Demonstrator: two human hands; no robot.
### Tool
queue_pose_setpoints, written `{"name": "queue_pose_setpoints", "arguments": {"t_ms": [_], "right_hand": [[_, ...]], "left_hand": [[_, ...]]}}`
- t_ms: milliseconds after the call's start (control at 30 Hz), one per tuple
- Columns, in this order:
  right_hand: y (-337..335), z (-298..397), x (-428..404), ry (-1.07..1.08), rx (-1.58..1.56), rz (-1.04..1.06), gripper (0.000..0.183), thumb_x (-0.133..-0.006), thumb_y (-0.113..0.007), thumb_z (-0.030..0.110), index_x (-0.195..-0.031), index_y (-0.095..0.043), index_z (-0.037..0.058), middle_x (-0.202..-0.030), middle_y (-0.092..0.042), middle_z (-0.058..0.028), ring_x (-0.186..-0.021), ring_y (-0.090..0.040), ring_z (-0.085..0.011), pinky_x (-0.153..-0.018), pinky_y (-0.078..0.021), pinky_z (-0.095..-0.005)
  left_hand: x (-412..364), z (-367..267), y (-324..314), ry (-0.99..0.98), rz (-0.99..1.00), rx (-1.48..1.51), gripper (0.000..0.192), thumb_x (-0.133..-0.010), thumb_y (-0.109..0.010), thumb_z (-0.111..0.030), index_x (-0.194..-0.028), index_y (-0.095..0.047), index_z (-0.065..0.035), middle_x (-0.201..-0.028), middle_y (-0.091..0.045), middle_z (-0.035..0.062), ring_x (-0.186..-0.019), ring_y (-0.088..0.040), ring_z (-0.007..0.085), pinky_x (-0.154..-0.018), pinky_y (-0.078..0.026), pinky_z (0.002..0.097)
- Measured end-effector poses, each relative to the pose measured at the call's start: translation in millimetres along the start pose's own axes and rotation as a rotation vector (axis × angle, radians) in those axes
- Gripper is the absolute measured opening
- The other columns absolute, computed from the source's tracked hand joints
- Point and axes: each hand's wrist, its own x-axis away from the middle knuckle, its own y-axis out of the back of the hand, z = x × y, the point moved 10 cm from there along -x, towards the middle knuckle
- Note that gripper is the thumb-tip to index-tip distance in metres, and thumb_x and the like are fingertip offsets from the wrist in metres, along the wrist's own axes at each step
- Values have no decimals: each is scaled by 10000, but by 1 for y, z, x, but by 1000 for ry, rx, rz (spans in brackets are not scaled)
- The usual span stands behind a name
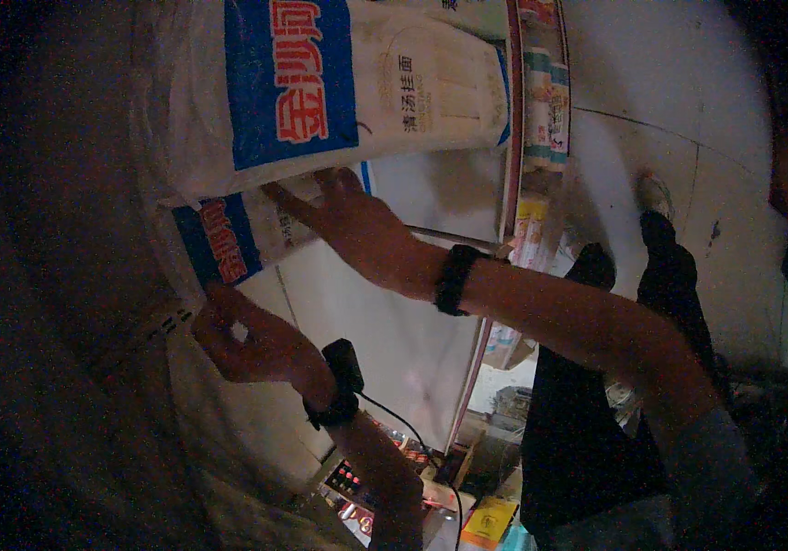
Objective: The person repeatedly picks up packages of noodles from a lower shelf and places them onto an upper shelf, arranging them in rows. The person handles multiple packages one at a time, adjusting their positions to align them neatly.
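A large pale package [428, 89] with a blue panel and large red writing fills the upper middle of the view. Below it is a smaller, similar package [218, 237], partly covered by my right hand. My right hand [356, 217] reaches up to the large package's lower edge, fingers spread over the smaller one; whether it grips is hidden. My left hand [249, 337] pinches the smaller package's lower corner between thumb and fingers. Dark bands circle both wrists, and a black device [343, 365] sits on the left one.
White shelf boards [394, 330] with a reddish edge lie behind my arms. Wrapped goods [545, 103] stand on a lower shelf. A black cable [401, 420] runs from the left wrist. A yellow packet [489, 520] shows at the bottom, and my dark-clothed legs [573, 441] stand on pale floor tiles [662, 151].
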Motion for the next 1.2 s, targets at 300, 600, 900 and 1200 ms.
{"name": "queue_pose_setpoints", "arguments": {"t_ms": [300, 600, 900, 1200], "right_hand": [[14, 11, 19, 13, -99, 96, 568, -810, -496, 1, -1362, -365, 29, -1244, -440, -278, -1091, -520, -407, -862, -513, -453], [69, 12, 118, 78, -76, 296, 238, -721, -577, 70, -940, -536, -12, -891, -548, -171, -861, -570, -335, -708, -495, -427], [133, -7, 197, -446, -511, 528, 199, -790, -561, 102, -967, -540, 13, -967, -604, -147, -915, -598, -319, -719, -509, -411], [251, 191, 251, -807, -1242, 724, 443, -998, -401, 244, -1381, -348, 28, -1280, -500, -100, -1194, -466, -195, -993, -385, -332]], "left_hand": [[-8, -70, -2, -336, 25, -236, 422, -724, -691, -7, -1134, -617, -77, -1189, -535, 132, -1078, -482, 283, -891, -414, 437], [-2, -96, 27, -306, 43, -158, 386, -782, -665, -58, -1163, -598, -64, -1186, -549, 139, -1085, -485, 314, -922, -395, 455], [108, -173, 65, 252, 665, 757, 272, -954, -468, -208, -1068, -586, 9, -1173, -586, 190, -1143, -521, 321, -976, -406, 412], [142, -204, 238, 499, 914, 845, 484, -805, -649, -257, -1190, -544, 17, -1272, -507, 213, -1168, -514, 326, -974, -380, 535]]}}
